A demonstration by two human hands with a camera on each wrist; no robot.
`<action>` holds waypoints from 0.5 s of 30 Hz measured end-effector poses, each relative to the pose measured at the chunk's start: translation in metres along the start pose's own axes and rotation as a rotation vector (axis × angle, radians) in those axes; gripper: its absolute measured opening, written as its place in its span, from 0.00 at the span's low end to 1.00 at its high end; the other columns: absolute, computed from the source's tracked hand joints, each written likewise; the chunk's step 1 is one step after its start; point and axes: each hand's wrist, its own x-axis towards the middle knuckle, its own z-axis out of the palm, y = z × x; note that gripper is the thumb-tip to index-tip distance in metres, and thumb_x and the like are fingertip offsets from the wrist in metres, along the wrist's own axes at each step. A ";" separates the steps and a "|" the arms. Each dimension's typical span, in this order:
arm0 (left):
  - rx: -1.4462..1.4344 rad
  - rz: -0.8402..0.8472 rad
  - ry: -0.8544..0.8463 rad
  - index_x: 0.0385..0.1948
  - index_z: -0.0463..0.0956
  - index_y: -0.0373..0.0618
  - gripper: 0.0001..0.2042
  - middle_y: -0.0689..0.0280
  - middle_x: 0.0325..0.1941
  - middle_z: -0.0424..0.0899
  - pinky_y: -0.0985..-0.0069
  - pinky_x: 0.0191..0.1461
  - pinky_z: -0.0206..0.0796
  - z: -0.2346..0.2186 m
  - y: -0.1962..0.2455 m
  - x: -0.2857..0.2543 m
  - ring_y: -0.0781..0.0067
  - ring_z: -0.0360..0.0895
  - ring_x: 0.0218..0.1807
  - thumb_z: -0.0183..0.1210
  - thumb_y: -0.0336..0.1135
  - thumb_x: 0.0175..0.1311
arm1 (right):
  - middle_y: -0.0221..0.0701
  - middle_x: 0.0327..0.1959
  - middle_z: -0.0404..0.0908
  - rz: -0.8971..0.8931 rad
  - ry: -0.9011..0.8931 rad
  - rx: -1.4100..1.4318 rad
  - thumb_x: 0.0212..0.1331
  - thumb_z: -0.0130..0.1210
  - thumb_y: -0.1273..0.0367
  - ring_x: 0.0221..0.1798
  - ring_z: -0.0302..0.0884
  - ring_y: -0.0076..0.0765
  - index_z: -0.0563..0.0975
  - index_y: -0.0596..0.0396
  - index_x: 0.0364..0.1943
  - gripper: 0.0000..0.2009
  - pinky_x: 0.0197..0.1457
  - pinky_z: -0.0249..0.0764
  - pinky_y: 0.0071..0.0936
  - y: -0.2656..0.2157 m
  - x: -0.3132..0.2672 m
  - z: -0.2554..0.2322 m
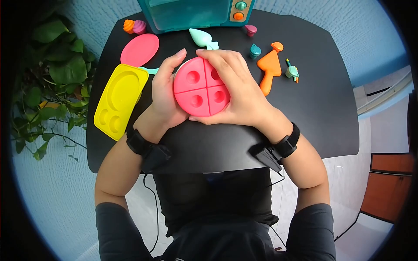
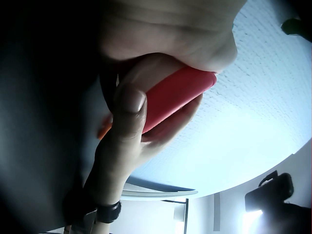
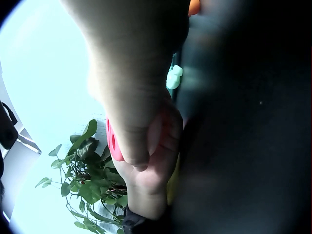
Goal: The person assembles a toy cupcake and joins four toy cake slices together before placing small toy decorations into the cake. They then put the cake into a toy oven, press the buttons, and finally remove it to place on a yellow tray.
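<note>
Both hands hold a round pink toy cake over the near-middle of the table. Grooves split its top face into four quarters, each with a round dimple, and that face is turned up toward the head camera. My left hand cups the left side, thumb pointing away from me. My right hand grips the right side, its fingers over the top right quarter and its thumb along the near edge. In the left wrist view the cake's smooth pink side shows beside a paler curved surface. The underside is mostly hidden by the palms.
A yellow tray and pink plate lie left, with orange and purple swirl pieces behind. A teal toy oven stands at the back, a mint tool before it. An orange cake server and small toppings lie right.
</note>
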 end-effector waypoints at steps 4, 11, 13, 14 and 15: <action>-0.018 0.005 0.011 0.65 0.76 0.42 0.32 0.57 0.62 0.86 0.61 0.63 0.83 0.000 -0.001 0.002 0.61 0.88 0.60 0.46 0.63 0.81 | 0.42 0.69 0.74 0.027 -0.006 0.033 0.35 0.88 0.53 0.70 0.72 0.55 0.70 0.56 0.76 0.58 0.71 0.74 0.46 0.000 0.000 0.000; 0.030 0.038 0.029 0.64 0.77 0.41 0.32 0.57 0.60 0.87 0.62 0.63 0.84 -0.006 -0.001 0.004 0.62 0.89 0.59 0.46 0.63 0.81 | 0.42 0.69 0.74 0.028 -0.024 0.011 0.34 0.88 0.53 0.70 0.72 0.56 0.70 0.56 0.75 0.58 0.71 0.74 0.46 -0.002 0.002 0.003; 0.043 0.050 0.027 0.63 0.77 0.41 0.32 0.57 0.59 0.87 0.63 0.61 0.84 -0.005 -0.002 0.004 0.62 0.89 0.58 0.46 0.63 0.80 | 0.42 0.68 0.75 0.020 -0.010 0.017 0.34 0.88 0.53 0.70 0.73 0.56 0.70 0.55 0.75 0.58 0.71 0.74 0.47 -0.001 0.001 0.003; 0.041 0.047 0.028 0.63 0.77 0.41 0.32 0.57 0.59 0.87 0.63 0.61 0.84 -0.006 -0.003 0.003 0.62 0.89 0.58 0.46 0.63 0.80 | 0.42 0.68 0.75 0.023 -0.011 0.017 0.34 0.88 0.53 0.70 0.73 0.56 0.70 0.55 0.75 0.58 0.71 0.74 0.47 -0.001 0.001 0.003; 0.052 0.054 0.032 0.63 0.77 0.41 0.32 0.56 0.59 0.87 0.64 0.60 0.84 -0.006 -0.003 0.003 0.62 0.89 0.57 0.46 0.63 0.80 | 0.42 0.69 0.75 0.011 -0.011 0.011 0.34 0.89 0.53 0.70 0.73 0.56 0.71 0.55 0.75 0.58 0.71 0.74 0.47 -0.001 0.001 0.002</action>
